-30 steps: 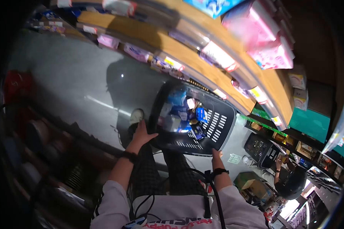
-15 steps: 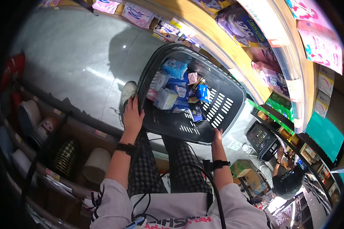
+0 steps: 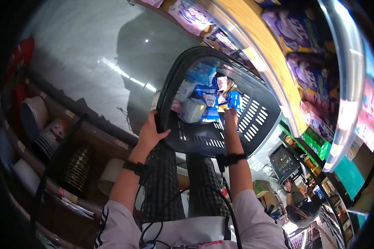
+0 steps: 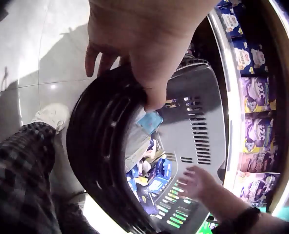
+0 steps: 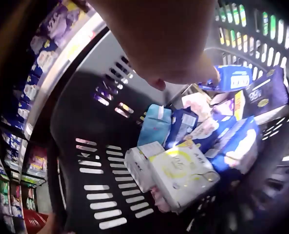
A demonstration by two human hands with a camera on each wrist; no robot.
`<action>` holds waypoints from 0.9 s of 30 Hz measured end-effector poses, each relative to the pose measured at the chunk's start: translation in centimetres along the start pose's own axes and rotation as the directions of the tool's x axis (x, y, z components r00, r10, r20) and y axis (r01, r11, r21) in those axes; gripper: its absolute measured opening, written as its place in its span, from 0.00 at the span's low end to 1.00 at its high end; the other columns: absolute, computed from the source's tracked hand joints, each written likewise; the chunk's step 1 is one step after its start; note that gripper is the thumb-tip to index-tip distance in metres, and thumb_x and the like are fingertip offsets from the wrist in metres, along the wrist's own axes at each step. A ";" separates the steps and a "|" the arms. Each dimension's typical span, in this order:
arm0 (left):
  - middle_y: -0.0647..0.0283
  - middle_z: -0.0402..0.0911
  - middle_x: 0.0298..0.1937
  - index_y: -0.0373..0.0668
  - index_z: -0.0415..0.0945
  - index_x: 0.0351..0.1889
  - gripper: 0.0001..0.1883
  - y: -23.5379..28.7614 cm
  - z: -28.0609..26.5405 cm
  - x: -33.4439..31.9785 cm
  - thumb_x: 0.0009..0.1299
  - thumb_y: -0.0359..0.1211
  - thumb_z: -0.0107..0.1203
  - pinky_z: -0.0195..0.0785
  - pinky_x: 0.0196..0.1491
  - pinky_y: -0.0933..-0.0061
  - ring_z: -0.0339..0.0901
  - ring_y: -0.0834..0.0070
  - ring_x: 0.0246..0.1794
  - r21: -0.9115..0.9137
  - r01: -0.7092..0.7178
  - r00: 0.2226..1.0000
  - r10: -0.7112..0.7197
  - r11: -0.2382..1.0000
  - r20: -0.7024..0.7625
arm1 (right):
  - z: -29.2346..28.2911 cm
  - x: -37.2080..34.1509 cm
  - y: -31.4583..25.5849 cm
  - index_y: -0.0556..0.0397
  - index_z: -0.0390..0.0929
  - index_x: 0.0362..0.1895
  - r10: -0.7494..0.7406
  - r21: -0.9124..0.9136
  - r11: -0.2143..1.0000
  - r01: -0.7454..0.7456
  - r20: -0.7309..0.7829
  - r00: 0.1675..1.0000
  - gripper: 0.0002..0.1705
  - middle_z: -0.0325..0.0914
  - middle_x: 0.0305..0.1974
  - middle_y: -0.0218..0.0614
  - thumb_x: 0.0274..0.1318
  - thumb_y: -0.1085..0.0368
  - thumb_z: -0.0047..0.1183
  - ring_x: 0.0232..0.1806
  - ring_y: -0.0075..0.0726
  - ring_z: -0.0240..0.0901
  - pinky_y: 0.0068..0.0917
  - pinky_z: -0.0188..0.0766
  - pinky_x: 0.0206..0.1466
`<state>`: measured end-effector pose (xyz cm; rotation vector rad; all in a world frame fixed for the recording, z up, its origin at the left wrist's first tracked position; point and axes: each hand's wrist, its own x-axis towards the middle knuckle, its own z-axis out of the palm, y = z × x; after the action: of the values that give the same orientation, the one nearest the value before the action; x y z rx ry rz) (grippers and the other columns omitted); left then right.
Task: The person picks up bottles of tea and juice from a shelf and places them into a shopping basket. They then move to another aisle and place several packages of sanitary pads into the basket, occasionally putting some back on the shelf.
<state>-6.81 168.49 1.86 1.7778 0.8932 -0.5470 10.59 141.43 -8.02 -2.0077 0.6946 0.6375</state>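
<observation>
A black plastic shopping basket (image 3: 257,89) with slotted sides stands tilted in front of the person. My left hand (image 3: 148,133) grips its near left rim, the thumb on the inside and the fingers outside. Down inside the basket reaches my right hand (image 3: 232,120), its fingers loosely bent at the edge of a small blue pack (image 5: 234,78). In the left wrist view this hand (image 4: 198,183) shows a slight gap from the pack. Around it lie a white pack (image 5: 183,173), a light blue pack (image 5: 155,125), a dark blue box (image 5: 266,95) and several other packs.
Shelves (image 3: 253,41) with purple and pink packs run along the right. At left, a low shelf holds stacked paper cups (image 3: 77,170) and tubs. Another person (image 3: 303,207) is beside a second black basket (image 3: 284,162) at lower right.
My right hand has left the basket's near right rim and moved inward to the blue pack. The left hand stays on the rim; the view has shifted along the shelves.
</observation>
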 end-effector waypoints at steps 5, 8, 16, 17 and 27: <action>0.44 0.67 0.49 0.40 0.52 0.54 0.41 -1.4 -3.0 1.0 0.48 0.40 0.67 0.63 0.49 0.60 0.68 0.49 0.49 -0.028 -0.013 0.994 0.015 1.000 0.104 | 13.1 11.6 2.9 0.48 0.69 0.48 -0.013 -0.218 0.973 0.073 0.264 0.964 0.26 0.69 0.32 0.30 0.46 0.51 0.56 0.34 0.33 0.65 0.24 0.60 0.33; 0.48 0.71 0.47 0.41 0.55 0.52 0.40 -1.8 -2.9 0.6 0.45 0.40 0.67 0.65 0.46 0.58 0.71 0.49 0.45 -0.040 -0.030 0.999 0.032 0.999 0.035 | 16.9 11.7 0.6 0.46 0.71 0.49 -0.164 -0.392 0.840 0.376 0.477 0.863 0.24 0.70 0.28 0.36 0.49 0.52 0.56 0.25 0.34 0.67 0.26 0.63 0.28; 0.53 0.69 0.52 0.43 0.53 0.54 0.40 -1.3 -2.2 0.3 0.47 0.39 0.67 0.63 0.48 0.58 0.71 0.54 0.48 0.020 0.012 0.999 -0.013 1.000 0.037 | 16.9 4.3 -3.9 0.54 0.59 0.58 -0.121 -0.032 0.992 0.119 -0.045 0.992 0.44 0.64 0.49 0.44 0.40 0.46 0.61 0.46 0.35 0.65 0.29 0.66 0.43; 0.54 0.68 0.53 0.43 0.53 0.55 0.40 -1.3 -2.1 0.5 0.47 0.39 0.67 0.63 0.48 0.58 0.70 0.54 0.49 0.027 0.001 1.000 -0.002 1.000 0.031 | 15.7 3.3 -4.8 0.57 0.58 0.58 -0.222 -0.105 0.972 0.210 -0.122 0.967 0.49 0.63 0.50 0.45 0.35 0.44 0.64 0.48 0.36 0.64 0.29 0.64 0.47; 0.56 0.62 0.59 0.58 0.45 0.64 0.44 2.4 0.4 -0.9 0.54 0.41 0.63 0.45 0.56 0.34 0.60 0.54 0.60 0.286 0.298 0.951 -0.310 0.911 -0.003 | -5.5 -22.8 -28.8 0.55 0.56 0.58 -0.893 -0.320 0.449 0.835 -0.123 0.433 0.46 0.57 0.54 0.40 0.31 0.68 0.66 0.56 0.40 0.55 0.38 0.57 0.57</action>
<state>-5.46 167.37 3.80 1.8829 1.1157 -0.9532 14.96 154.61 26.43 -2.3147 -0.3747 -0.2433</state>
